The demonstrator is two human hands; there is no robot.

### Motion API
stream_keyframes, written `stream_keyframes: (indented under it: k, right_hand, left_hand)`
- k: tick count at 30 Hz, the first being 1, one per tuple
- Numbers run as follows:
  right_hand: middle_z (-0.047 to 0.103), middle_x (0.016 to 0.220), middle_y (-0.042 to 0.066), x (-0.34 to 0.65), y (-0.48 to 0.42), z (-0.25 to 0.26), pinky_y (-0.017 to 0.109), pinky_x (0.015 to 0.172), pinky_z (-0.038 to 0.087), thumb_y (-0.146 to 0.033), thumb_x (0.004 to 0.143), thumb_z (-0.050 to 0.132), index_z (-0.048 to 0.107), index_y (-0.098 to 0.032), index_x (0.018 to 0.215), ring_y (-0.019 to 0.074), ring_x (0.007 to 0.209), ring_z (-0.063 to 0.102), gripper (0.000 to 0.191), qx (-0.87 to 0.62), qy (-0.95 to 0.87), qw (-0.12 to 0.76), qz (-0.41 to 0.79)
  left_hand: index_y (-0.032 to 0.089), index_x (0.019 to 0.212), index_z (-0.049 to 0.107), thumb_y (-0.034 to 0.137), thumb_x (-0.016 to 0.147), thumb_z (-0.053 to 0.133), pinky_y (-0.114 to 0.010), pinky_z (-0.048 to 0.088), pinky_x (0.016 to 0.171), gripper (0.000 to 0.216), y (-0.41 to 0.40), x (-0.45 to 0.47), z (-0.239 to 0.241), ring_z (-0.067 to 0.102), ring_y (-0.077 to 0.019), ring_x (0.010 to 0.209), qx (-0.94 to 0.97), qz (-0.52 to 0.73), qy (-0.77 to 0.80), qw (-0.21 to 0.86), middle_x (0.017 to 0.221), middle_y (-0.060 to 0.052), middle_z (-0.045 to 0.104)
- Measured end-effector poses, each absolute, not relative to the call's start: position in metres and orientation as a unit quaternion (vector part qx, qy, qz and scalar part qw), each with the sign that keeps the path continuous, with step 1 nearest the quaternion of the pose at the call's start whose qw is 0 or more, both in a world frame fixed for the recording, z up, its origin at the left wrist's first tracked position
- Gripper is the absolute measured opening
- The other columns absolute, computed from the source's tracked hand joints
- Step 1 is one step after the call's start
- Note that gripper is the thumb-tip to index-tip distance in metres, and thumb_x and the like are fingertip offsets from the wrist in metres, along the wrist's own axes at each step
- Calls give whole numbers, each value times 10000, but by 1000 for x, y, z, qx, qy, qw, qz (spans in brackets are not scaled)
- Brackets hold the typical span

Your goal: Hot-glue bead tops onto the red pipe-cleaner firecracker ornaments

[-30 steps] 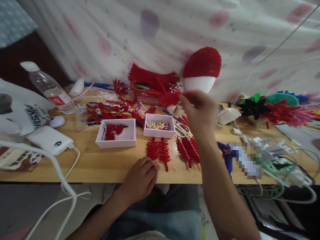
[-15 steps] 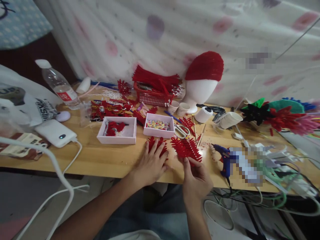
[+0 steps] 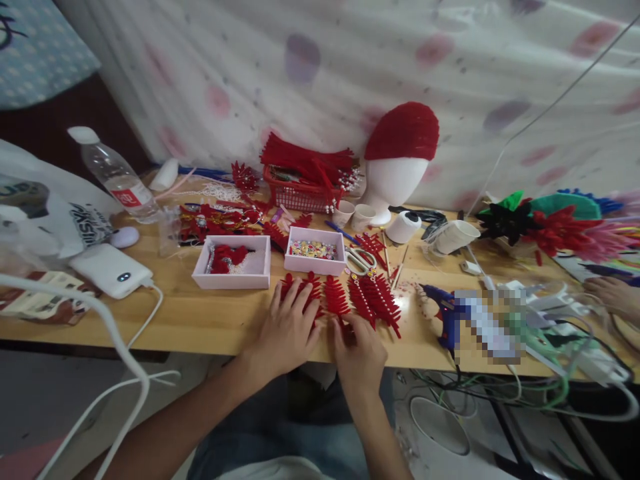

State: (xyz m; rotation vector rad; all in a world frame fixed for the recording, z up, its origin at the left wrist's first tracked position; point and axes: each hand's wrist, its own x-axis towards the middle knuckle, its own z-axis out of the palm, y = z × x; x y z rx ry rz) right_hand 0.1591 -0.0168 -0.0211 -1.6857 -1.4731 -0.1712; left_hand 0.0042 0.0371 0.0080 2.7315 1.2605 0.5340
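Note:
Several red feather-shaped chenille pieces lie in a row near the front edge of the wooden table (image 3: 210,327). My left hand (image 3: 286,329) rests flat with fingers spread on the leftmost red pieces (image 3: 300,288). My right hand (image 3: 358,352) pinches the lower end of the middle red piece (image 3: 336,298). A further bunch of red pieces (image 3: 376,298) with small beads lies just to the right, untouched.
Two pink trays (image 3: 235,263) (image 3: 316,251) sit behind the pieces, scissors (image 3: 358,259) beside them. A red basket (image 3: 300,193), a foam head with a red cap (image 3: 399,157), cups, a blue glue gun (image 3: 444,303), a water bottle (image 3: 114,177) and a power bank (image 3: 111,270) crowd the table. Another person's hand (image 3: 613,293) shows at right.
My right hand came down from the back of the table to the front edge and set a red piece in the row. My left hand slid forward onto the left pieces.

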Motion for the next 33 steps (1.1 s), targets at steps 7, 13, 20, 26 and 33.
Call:
stream_keyframes:
  k: [7,13,20,26,33]
  right_hand:
    - [661,1016,109,155,-27,-26,389,823,542,-306,946,570,667,-187,1040,223,938,619,180,-677,-611,405,-73]
    - [657,1197,133,147,-18,-27,519,971,506,-242,935,566,676,-196,1153,288,1151,554,248,-644,-661,378,-70]
    - [672,1125,113,133,-14,-26,486,943,522,-156,932,513,685,-203,1026,253,1096,583,201,-625,-647,436,-30]
    - [637,1083,108,137,-15,-24,453,910,515,-192,936,521,666,-202,990,238,1040,591,155,-635,-598,487,-45]
    - [636,1056,97,138,-17,-30,424,905,501,-137,913,533,646,-201,986,229,1029,582,149,-611,-609,503,-59]
  left_hand:
    - [122,1332,568,301,977,445,-614,282,1157,417,50,12,11,348,-351,1441,910,165,378,45,1504,-165,483]
    - [153,1280,605,293,965,473,-605,318,1142,370,55,6,4,418,-342,1394,911,159,378,44,1471,-139,525]
    - [167,1271,618,199,987,410,-444,443,1074,354,77,-22,45,582,-245,1235,898,249,359,51,1307,-118,657]
    - [215,1102,730,264,948,449,-363,497,898,325,187,-52,101,678,-253,999,831,183,525,18,1087,-72,754]
    - [215,1077,749,203,811,572,-234,450,874,319,280,-52,88,661,-198,1027,859,12,510,38,1131,-67,754]
